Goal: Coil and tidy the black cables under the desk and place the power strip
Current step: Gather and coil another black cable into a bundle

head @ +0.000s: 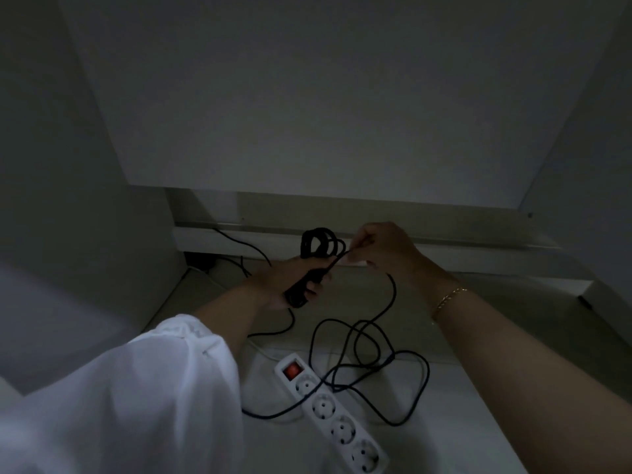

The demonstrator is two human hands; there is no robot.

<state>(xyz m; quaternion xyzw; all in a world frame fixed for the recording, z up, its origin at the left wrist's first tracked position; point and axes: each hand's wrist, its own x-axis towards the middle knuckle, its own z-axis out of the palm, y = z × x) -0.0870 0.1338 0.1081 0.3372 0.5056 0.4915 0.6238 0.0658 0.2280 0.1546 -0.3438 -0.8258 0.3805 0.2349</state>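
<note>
Near the baseboard (461,256), cable (316,241) in left hand (294,280).

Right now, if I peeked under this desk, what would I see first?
Two hands meet in the middle: the left hand grips a black cable coil, the right hand pinches its strand. Below, a white power strip with a red switch lies on the floor under loose cable loops.

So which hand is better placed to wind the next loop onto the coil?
Right. The right hand pinches the free strand beside the coil, which the left hand grips; the strand trails down across the power strip.
</note>
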